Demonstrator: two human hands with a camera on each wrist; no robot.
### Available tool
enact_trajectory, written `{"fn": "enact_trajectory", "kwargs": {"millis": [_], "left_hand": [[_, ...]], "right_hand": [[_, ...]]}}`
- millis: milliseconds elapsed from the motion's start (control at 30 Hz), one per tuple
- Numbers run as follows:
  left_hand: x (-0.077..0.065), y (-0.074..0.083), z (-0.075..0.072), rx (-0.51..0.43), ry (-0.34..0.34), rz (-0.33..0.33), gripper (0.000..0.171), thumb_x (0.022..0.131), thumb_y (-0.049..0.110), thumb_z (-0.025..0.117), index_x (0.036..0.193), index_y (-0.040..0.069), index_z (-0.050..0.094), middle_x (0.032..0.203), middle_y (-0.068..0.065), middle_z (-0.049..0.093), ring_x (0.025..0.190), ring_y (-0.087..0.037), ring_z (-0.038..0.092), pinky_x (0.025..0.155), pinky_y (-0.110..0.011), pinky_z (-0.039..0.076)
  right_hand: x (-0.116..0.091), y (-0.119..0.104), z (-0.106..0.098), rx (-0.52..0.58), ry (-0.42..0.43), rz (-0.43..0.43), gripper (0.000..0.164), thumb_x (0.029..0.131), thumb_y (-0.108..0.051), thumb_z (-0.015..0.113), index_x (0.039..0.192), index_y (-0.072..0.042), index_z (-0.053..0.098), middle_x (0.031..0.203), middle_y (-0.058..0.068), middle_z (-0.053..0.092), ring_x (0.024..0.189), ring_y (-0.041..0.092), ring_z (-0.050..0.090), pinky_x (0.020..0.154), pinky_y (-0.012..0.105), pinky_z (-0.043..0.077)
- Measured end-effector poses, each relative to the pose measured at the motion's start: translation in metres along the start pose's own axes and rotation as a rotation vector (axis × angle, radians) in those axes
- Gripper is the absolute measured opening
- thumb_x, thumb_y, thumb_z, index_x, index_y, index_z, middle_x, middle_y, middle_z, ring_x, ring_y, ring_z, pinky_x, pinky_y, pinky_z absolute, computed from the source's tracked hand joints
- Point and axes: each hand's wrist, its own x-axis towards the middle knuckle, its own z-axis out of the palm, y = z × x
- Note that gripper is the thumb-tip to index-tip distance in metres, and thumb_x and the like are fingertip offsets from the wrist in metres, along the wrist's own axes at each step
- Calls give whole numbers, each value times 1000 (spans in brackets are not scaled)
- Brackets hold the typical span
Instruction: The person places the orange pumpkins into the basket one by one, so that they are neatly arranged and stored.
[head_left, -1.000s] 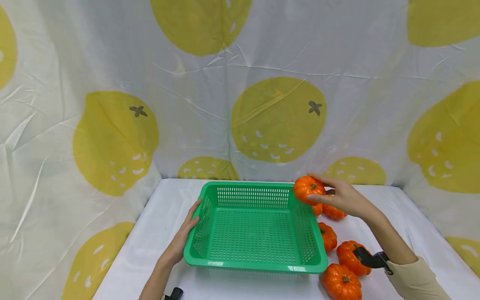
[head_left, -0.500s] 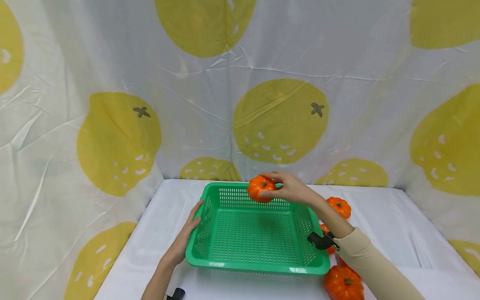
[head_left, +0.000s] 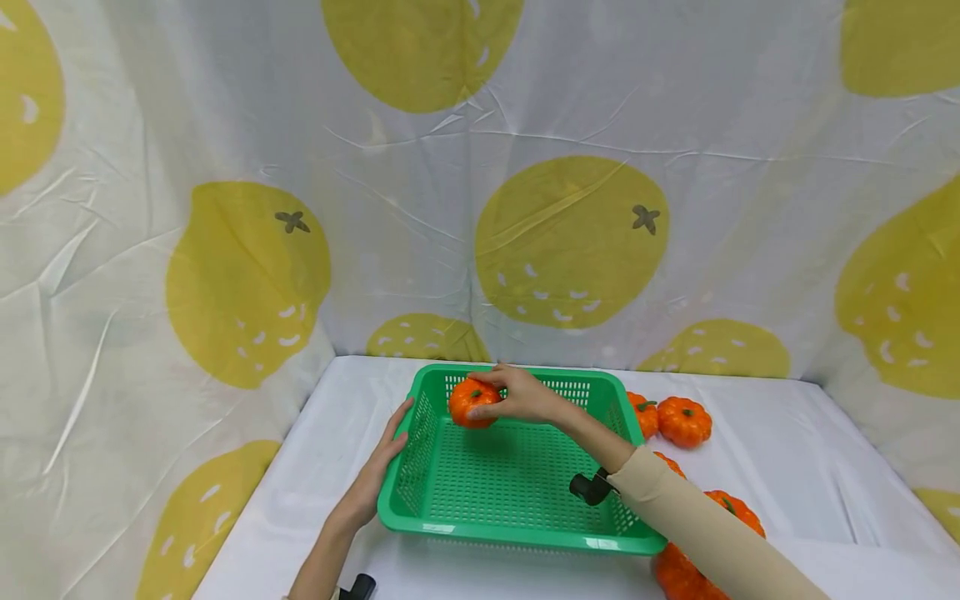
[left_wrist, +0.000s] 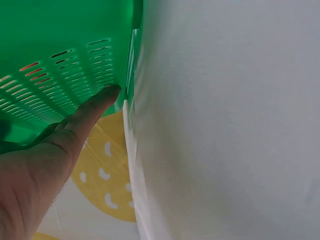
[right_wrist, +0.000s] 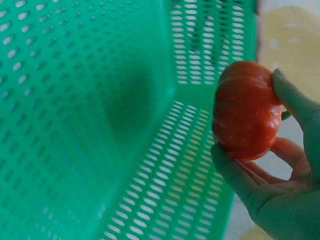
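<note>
My right hand [head_left: 522,395] holds a small orange pumpkin [head_left: 469,406] between thumb and fingers, over the back left part of a green perforated plastic basket [head_left: 517,538]. In the right wrist view, the pumpkin [right_wrist: 246,110] looks tilted on its side and stands off from the basket floor [right_wrist: 90,125]. My left hand [head_left: 375,473] lies along the basket's left outer side, fingers near its rim. From the left wrist, one straight digit [left_wrist: 92,112] touches the slotted wall [left_wrist: 65,70]; the other fingers are mostly hidden.
Several more orange pumpkins [head_left: 684,422] lie on the white tabletop [head_left: 787,483] right of the basket, some partly behind the right sleeve [head_left: 705,521]. A curtain with yellow lemon prints [head_left: 573,242] encloses the back and sides.
My right hand has carried the pumpkin leftward from the basket's back right corner to its back left, and lower over the last half second. The left hand stays at the basket's side.
</note>
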Motion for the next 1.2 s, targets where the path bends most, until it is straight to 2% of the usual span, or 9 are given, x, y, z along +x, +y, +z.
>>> {"fn": "enact_trajectory", "kwargs": {"millis": [67, 167, 300, 433, 567, 767, 967, 1200], "left_hand": [[0, 0, 0, -1, 0, -3, 56, 112, 39, 25, 166, 38, 10, 176, -5, 0, 162, -39, -2, 121, -74, 3], [1, 0, 0, -2, -3, -7, 55, 113, 39, 24, 166, 39, 10, 176, -5, 0, 161, -39, 0, 121, -72, 5], [1, 1, -1, -2, -11, -6, 55, 113, 39, 24, 166, 39, 10, 176, -4, 0, 161, -37, 2, 122, -70, 6], [2, 2, -1, -5, -18, 1, 56, 113, 39, 24, 167, 36, 10, 176, -5, -1, 160, -38, 1, 122, -70, 5], [2, 2, 0, -6, -19, -5, 56, 113, 39, 24, 167, 37, 9, 176, -5, -1, 160, -38, 3, 122, -68, 7], [2, 2, 0, -5, -20, -11, 56, 113, 40, 24, 166, 38, 9, 176, -5, 0, 159, -37, 6, 121, -66, 10], [1, 4, 0, 14, -24, -8, 55, 113, 40, 22, 166, 37, 9, 176, -6, 0, 158, -39, 8, 120, -66, 13], [-1, 3, -1, 28, 0, -20, 54, 113, 39, 23, 165, 41, 10, 176, -4, 2, 158, -37, 11, 119, -65, 16]], "right_hand": [[4, 2, 8, -21, -22, -14, 68, 92, -33, 80, 148, -3, 55, 128, 18, 66, 118, 32, 60, 89, 36, 53], [10, 4, 19, -31, -57, -22, 68, 91, -33, 81, 147, -2, 57, 130, 18, 67, 117, 32, 61, 92, 38, 53], [14, 8, 31, -29, -86, -2, 66, 90, -32, 81, 146, -3, 58, 135, 20, 66, 125, 37, 59, 100, 46, 51], [15, 13, 42, -46, -100, 12, 66, 89, -32, 82, 144, -3, 61, 129, 20, 65, 113, 31, 60, 92, 38, 51], [14, 16, 50, -56, -92, 11, 65, 89, -31, 82, 144, -3, 60, 130, 21, 65, 113, 30, 61, 91, 37, 52], [14, 19, 52, -67, -83, -27, 66, 93, -30, 78, 148, 0, 55, 134, 22, 66, 119, 33, 63, 96, 41, 53], [12, 20, 47, -57, -130, -56, 68, 95, -25, 76, 152, 0, 49, 142, 21, 63, 123, 32, 62, 100, 44, 53], [12, 20, 49, -48, -123, -61, 64, 94, -19, 77, 150, 1, 52, 142, 20, 64, 116, 32, 68, 94, 41, 56]]}}
